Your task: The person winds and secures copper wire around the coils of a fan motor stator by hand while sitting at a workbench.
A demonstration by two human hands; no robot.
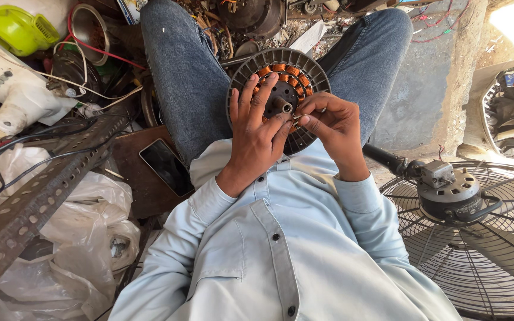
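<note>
A dark phone (166,167) lies left of the knee. The left hand (256,134) spreads flat on the fan motor stator (279,74) in the lap, steadying it; the right hand (333,125), grip narrow, pinches something tiny beside the shaft. A caged fan (477,238) lies right.

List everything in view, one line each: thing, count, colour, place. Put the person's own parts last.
motor stator: one, grey rim with copper-orange windings, on the lap
phone: one, black, on a brown board left of the legs
perforated angle bar: one, rusty grey, lower left
plastic bags: several, white, lower left
green housing: one, lime, top left
fan guard: one, dark wire, lower right
fan motor: one, black, on the guard
left hand: on the stator face
right hand: fingertips pinching at the windings
</note>
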